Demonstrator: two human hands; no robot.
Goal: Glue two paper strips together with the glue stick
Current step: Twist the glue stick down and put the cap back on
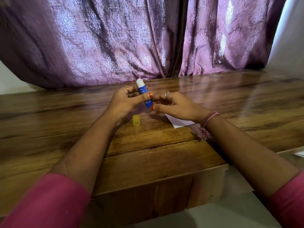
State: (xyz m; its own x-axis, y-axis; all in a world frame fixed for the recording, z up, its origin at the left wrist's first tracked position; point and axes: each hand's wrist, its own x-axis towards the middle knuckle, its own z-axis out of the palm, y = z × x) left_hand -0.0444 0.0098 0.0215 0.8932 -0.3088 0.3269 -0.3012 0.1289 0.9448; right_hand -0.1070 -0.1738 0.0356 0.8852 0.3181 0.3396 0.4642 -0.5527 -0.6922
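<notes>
We see the left hand (pixel 126 99) clamped around the blue glue stick (pixel 144 94), held above the middle of the wooden table (pixel 164 145) with its white tip up. The right hand (pixel 174 106) pinches the stick's lower end between thumb and fingers. The yellow cap (pixel 136 120) stands on the table below. White paper (pixel 179 121) lies under the right wrist.

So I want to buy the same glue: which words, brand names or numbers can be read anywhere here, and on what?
Glue stick, blue label: white print is there, too small and blurred to read.
Yellow cap: no text visible.
Paper: blank where it shows.
Nothing can be quoted.
</notes>
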